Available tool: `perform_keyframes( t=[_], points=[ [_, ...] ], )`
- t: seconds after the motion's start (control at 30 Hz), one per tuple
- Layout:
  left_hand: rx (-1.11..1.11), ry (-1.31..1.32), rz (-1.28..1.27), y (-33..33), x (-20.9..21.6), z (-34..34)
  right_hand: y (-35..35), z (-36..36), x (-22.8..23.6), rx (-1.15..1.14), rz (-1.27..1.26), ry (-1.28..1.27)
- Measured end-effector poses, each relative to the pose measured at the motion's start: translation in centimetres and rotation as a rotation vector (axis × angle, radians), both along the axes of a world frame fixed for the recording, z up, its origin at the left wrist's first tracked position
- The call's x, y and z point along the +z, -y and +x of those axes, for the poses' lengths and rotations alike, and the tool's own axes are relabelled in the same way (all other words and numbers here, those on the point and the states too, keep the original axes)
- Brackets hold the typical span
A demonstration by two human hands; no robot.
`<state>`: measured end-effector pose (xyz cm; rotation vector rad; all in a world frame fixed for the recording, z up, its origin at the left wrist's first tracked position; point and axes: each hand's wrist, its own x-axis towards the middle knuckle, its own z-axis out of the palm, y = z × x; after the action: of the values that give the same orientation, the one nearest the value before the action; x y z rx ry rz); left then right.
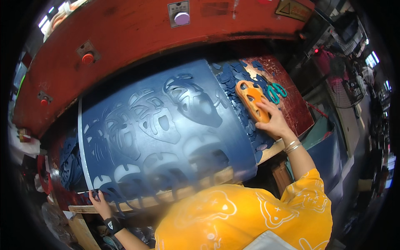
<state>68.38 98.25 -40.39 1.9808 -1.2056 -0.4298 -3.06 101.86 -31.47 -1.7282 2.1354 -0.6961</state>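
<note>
Fingertips of left hand [100, 203] under blue sheet [166, 129]

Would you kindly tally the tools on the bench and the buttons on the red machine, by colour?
Orange cutting die, under the right hand: 1
Teal scissors: 1
Red buttons: 2
Purple button: 1
Total: 5

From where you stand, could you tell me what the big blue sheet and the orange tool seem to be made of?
The blue sheet looks like flexible foam or rubber, matte: it curves without creasing and has clean cut-out shapes. The orange tool under the right hand seems rigid, smooth plastic or painted metal with slotted openings; I cannot tell which. The left hand grips the sheet's ragged lower corner.
</note>
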Motion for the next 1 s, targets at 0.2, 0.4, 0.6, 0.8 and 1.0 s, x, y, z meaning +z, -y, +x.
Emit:
perform_keyframes(
  t=[0.2, 0.4, 0.6, 0.8, 1.0],
  points=[
    [-0.069, -0.026, -0.307, 3.0, 0.1, 0.3, -1.6, 5.8, 1.1, 0.025, -0.009, -0.353],
    [-0.273, 0.096, -0.234, 1.1, 7.4, 1.3, -4.7, 8.5, 0.0, 0.073, 0.078, 0.126],
    [-0.35, 0.382, 0.019, -3.1, 16.6, -6.0, -12.2, 5.5, 2.6, 0.116, 0.343, 0.472],
    [-1.582, 0.075, -0.137, 2.9, 12.6, -36.4, -7.2, 6.9, 2.4, 0.031, -0.046, 0.512],
    [-1.824, 0.577, -0.33, 0.7, 10.9, -44.1, -6.1, 9.1, 0.8, 0.125, -0.19, 0.537]
  ],
)
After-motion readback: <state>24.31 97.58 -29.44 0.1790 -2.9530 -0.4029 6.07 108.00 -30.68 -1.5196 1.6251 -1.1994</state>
